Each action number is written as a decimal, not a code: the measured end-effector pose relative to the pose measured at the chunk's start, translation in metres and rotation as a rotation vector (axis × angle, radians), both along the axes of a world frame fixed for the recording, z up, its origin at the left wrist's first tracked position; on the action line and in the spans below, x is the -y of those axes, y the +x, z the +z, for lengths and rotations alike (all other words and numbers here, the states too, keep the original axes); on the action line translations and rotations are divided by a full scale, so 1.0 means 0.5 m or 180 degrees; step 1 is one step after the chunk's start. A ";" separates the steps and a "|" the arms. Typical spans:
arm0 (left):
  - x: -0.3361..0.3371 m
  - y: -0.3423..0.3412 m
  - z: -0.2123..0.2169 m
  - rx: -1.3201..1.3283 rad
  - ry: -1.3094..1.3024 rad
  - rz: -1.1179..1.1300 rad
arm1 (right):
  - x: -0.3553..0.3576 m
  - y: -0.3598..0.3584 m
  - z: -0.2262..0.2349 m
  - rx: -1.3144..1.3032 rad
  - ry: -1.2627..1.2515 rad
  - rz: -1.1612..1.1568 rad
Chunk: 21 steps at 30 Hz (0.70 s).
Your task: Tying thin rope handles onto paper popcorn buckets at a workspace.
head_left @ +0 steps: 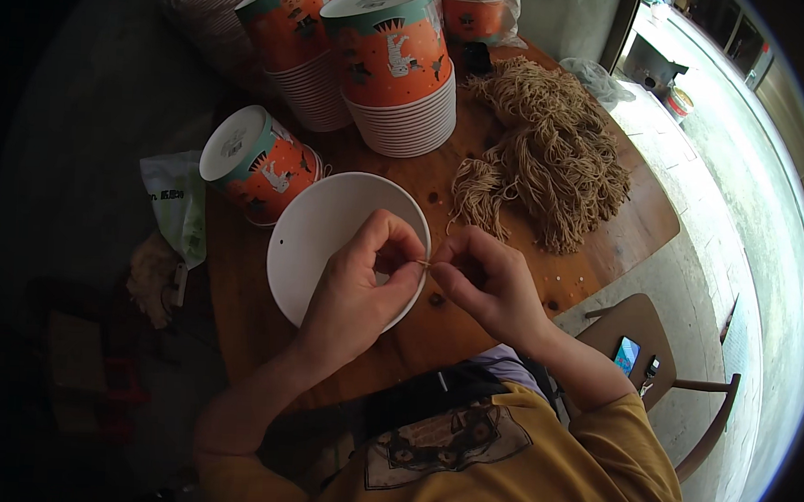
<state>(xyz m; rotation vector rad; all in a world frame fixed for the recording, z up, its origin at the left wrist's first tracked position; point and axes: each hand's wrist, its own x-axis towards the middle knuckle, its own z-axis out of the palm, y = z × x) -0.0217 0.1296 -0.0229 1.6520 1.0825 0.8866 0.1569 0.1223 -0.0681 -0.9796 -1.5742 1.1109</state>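
Observation:
A paper bucket (313,234) lies before me with its white inside showing; a small dark hole pierces its left wall. My left hand (365,281) reaches across its mouth, thumb and forefinger pinched together at the right rim. Just outside that rim, my right hand (490,286) also pinches, its fingertips almost meeting the left ones. Between them shows a short bit of thin tan cord (425,264), held by both; the rest of it is hidden by the fingers and rim. A large heap of tan cords (558,159) lies on the table beyond my right hand.
Stacks of orange-and-green paper buckets (392,62) stand at the back of the wooden table (632,216). One bucket (266,169) lies tilted at the left, near a plastic bag (175,201). A chair (640,338) at the right carries a phone (627,355).

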 end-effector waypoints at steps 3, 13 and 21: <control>-0.004 -0.002 -0.004 0.0258 -0.0170 -0.0048 | -0.004 -0.001 0.000 -0.0090 -0.0102 -0.0033; -0.004 -0.008 0.002 0.0235 -0.0138 -0.0205 | -0.005 -0.004 -0.001 0.0161 0.0380 -0.0248; -0.010 -0.004 0.006 0.0391 -0.0568 -0.0056 | -0.026 0.030 0.027 0.1881 0.2768 -0.0381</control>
